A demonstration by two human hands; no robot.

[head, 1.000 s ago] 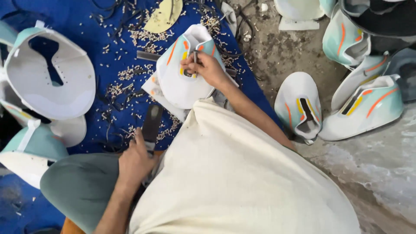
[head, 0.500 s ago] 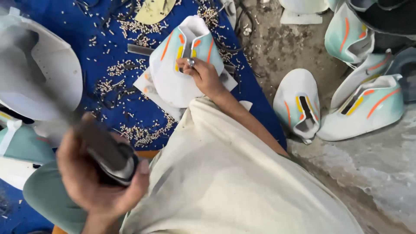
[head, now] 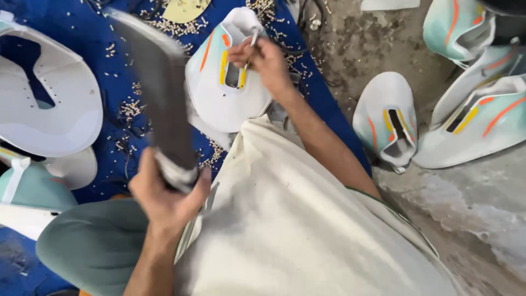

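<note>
Risk lies with the raised, blurred mallet [head: 159, 104] clenched in the left hand [head: 167, 194]: a skewed blow could hit the right hand [head: 266, 63] pinching a punch [head: 252, 41] upright on the upper [head: 227, 82], far centre.

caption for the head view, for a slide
Left hand raises a blurred dark tool; right hand holds a metal punch on a shoe upper.

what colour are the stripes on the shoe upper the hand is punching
Orange and yellow stripes on a white and pale mint shoe upper, under the right hand; seen in the head view.
</note>
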